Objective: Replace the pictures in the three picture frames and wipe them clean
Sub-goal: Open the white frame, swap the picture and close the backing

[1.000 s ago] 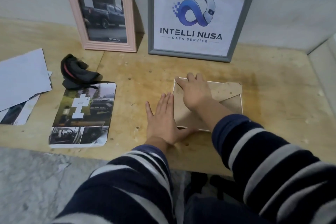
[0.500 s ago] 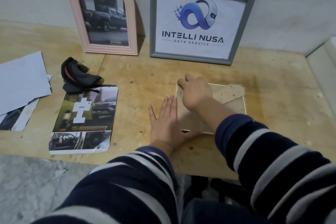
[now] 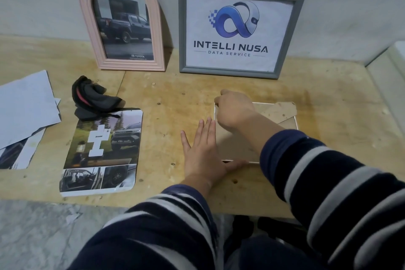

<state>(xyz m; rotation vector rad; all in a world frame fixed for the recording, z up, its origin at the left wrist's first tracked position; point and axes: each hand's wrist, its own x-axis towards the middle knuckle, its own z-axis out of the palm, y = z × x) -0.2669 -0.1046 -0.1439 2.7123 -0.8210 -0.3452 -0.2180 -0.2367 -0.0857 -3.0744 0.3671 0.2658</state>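
Upper centre-right, we read "INTELLI NUSA / DATA SERVICE" under a blue loop logo on the sheet in the grey frame (image 3: pixel 241 30). Upper left, we read "TOYOTA" along the bottom of the truck photo in the pink arched frame (image 3: pixel 122 26).

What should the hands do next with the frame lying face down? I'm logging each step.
Probably lift the backing board at its far left corner: the right hand curls its fingers there, while the left hand lies flat against the face-down frame, steadying it.
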